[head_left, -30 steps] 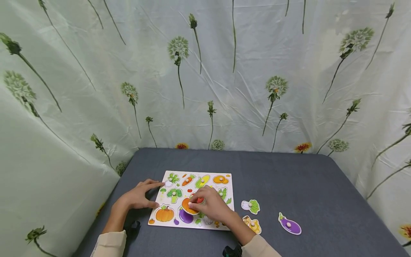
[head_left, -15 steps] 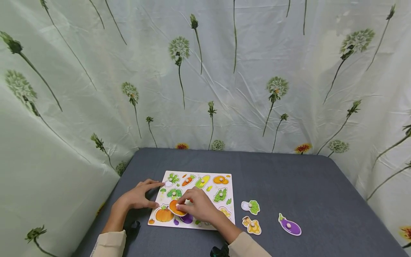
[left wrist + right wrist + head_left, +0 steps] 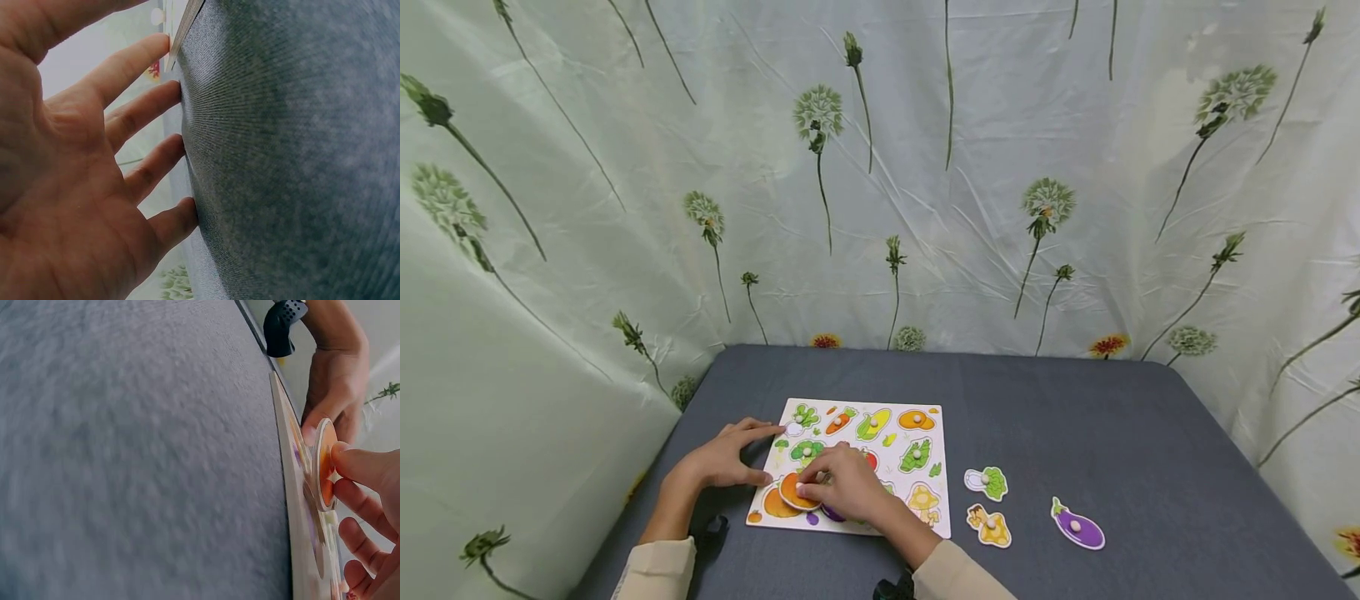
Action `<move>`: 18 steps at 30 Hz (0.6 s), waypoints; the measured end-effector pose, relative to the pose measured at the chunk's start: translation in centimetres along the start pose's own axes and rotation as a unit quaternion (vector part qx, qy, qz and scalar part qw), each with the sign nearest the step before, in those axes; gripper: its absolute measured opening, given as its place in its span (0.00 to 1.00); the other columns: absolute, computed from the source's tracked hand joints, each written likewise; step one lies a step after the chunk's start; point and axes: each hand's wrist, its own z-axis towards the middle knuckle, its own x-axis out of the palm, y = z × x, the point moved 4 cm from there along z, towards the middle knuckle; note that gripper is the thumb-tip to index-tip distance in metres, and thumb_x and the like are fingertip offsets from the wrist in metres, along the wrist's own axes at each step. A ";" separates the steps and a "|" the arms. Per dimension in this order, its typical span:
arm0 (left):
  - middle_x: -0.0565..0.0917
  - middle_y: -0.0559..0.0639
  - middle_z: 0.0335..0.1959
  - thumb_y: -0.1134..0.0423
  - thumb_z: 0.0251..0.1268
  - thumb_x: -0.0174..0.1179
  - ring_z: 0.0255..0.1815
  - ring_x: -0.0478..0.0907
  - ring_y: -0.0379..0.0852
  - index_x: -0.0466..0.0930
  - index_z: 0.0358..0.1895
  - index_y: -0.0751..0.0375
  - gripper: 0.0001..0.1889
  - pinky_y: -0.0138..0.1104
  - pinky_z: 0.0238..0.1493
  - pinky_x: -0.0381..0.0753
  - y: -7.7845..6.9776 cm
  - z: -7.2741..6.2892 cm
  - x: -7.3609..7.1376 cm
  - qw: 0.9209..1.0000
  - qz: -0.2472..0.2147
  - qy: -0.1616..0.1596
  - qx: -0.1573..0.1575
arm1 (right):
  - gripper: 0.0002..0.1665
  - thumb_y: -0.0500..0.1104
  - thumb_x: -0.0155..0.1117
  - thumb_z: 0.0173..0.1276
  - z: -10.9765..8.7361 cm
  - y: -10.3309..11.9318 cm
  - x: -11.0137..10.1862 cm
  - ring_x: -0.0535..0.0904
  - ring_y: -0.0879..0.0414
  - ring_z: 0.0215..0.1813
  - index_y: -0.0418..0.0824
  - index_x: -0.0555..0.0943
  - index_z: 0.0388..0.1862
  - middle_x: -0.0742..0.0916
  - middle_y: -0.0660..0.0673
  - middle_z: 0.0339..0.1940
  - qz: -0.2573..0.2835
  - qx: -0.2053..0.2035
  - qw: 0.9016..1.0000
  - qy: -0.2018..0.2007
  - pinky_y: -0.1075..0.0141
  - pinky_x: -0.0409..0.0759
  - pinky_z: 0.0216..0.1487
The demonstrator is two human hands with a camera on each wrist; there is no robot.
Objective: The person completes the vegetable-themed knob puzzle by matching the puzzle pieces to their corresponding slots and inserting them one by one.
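Evidently, the grip of the right hand (image 3: 850,487) is closed in a pinch, thumb and fingertips gripping a flat, rounded orange puzzle piece with a pale rim (image 3: 792,493). That piece is over the near left part of a white rectangular board with vegetable pictures (image 3: 889,467), partly covering an orange pumpkin picture (image 3: 777,505); whether its rim touches the board, I cannot tell. At the board's left edge, the left hand (image 3: 726,461) holds nothing, its fingers spread: thumb and forefinger meet the edge, other fingertips rest beyond it.

Judging from this, good handling calls for a light pinch, a turn until piece and picture outlines agree, then a level lowering, with the left hand bracing the board against sliding.

Just right of the board lie a green-and-white leafy cabbage piece (image 3: 987,483) and, nearer the person, a yellow mushroom-shaped piece (image 3: 988,527); farther right is a purple eggplant piece (image 3: 1077,527). Beneath the board spreads a dark grey, cloth-covered desk (image 3: 1075,417). Behind it hangs pale, creased fabric printed with dandelions (image 3: 970,250).
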 end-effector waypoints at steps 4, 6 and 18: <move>0.72 0.58 0.70 0.47 0.47 0.77 0.68 0.66 0.64 0.74 0.74 0.46 0.44 0.71 0.62 0.67 0.0 0.0 0.0 1.000 -0.002 -0.001 0.001 | 0.06 0.49 0.73 0.69 0.1 0.4 0.7 0.79 0.69 0.44 0.51 0.93 0.39 0.91 0.60 0.39 -0.005 -0.007 1.000 0.005 0.75 0.72 0.47; 0.72 0.58 0.70 0.47 0.47 0.77 0.69 0.66 0.64 0.73 0.74 0.46 0.44 0.70 0.62 0.67 0.0 0.0 0.0 1.000 -0.003 -0.001 0.002 | 0.06 0.49 0.73 0.68 0.2 0.6 1.1 0.78 0.69 0.44 0.51 0.93 0.39 0.91 0.60 0.38 -0.012 -0.012 1.000 0.003 0.75 0.72 0.47; 0.71 0.60 0.71 0.49 0.48 0.76 0.69 0.65 0.66 0.73 0.74 0.49 0.44 0.71 0.63 0.66 -0.1 -0.1 -0.1 1.000 -0.008 -0.001 0.007 | 0.05 0.49 0.74 0.68 0.9 1.1 2.4 0.76 0.70 0.42 0.53 0.93 0.38 0.90 0.61 0.38 -0.020 0.011 1.000 0.001 0.75 0.70 0.45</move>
